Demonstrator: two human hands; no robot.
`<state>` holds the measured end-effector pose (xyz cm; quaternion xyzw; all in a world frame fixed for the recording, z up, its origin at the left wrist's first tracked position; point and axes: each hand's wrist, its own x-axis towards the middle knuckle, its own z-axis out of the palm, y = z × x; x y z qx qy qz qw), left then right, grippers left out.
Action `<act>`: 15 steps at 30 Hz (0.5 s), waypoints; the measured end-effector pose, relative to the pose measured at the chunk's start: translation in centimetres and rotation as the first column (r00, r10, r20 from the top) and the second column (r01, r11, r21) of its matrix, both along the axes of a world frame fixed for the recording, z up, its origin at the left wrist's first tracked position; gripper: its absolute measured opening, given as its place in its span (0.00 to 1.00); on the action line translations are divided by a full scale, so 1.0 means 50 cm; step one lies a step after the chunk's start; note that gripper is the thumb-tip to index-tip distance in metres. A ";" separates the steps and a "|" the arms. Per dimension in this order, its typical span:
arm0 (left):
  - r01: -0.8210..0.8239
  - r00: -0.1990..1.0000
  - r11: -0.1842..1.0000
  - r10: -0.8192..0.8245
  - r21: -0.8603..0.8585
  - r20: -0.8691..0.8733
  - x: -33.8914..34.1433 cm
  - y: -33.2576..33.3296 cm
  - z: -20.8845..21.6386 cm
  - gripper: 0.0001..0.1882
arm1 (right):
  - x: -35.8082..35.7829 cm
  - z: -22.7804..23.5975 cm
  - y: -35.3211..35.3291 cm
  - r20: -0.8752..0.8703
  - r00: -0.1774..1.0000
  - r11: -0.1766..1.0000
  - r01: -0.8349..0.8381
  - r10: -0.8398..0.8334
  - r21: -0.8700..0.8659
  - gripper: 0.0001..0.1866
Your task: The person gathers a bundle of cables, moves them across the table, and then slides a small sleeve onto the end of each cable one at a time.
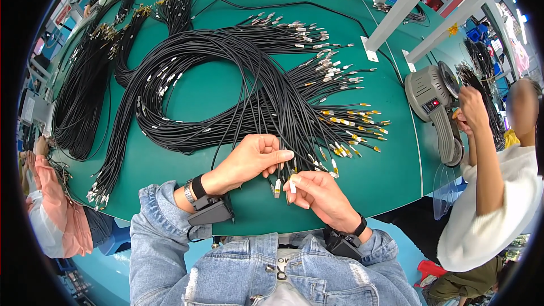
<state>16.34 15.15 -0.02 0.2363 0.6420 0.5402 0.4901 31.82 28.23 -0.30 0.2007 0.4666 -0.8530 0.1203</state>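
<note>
A large looped bundle of black cables (pixel 209 45) lies on the green table in front of me, its ends fanned out to the right with white and yellow tags. My left hand (pixel 252 161) is closed at the near edge of the bundle, thumb and fingers pinched on a black cable. Just right of it, my right hand (pixel 324 192) pinches a cable end with a white tag (pixel 292 186) between thumb and fingers. Beside the fingertips hangs another tagged cable end (pixel 277 188). The exact spot each finger grips is partly hidden.
More black cable bundles (pixel 85 102) lie at the left on the green table (pixel 391 175). A grey machine with a round disc (pixel 428 93) stands at the right, where a co-worker's hand (pixel 473 107) works. Grey metal posts (pixel 391 20) rise at the back right.
</note>
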 end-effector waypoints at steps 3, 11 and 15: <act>-0.023 0.984 1.000 0.022 0.004 0.179 0.003 -0.007 -0.003 0.13 | 0.003 -0.005 0.001 0.020 1.000 0.999 0.001 0.000 -0.043 0.14; 0.001 0.992 1.000 0.001 -0.015 0.127 0.003 -0.003 -0.011 0.13 | 0.009 -0.008 0.004 0.039 0.999 0.993 -0.004 0.009 -0.118 0.16; -0.005 0.994 1.000 0.008 -0.020 0.108 0.003 -0.003 -0.009 0.13 | 0.012 -0.005 0.005 0.038 0.999 0.993 -0.009 0.013 -0.118 0.16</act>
